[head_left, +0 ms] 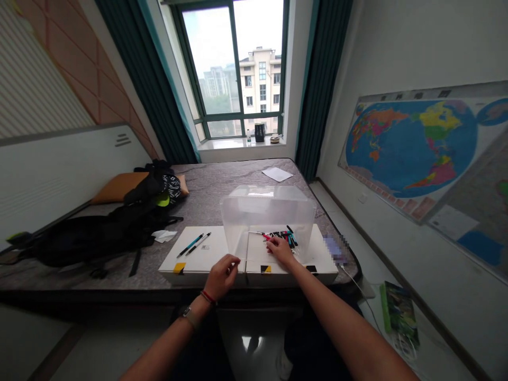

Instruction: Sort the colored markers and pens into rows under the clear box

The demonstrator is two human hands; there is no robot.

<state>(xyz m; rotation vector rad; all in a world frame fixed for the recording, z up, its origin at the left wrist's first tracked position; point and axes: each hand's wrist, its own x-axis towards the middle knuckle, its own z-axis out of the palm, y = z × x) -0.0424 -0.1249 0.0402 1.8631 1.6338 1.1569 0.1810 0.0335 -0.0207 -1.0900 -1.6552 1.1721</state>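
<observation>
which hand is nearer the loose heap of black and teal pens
Right: right hand is at the near-left edge of the pen heap; left hand is farther left.

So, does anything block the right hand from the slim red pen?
Nothing visible does: the right hand touches the slim red pen, and the clear plastic box around it looks open on the near side.

Jumbled heap of black and teal pens (291,239); red pen (266,237) at its nine o'clock; farther that way, two slanted, parallel pens (190,246).
</observation>
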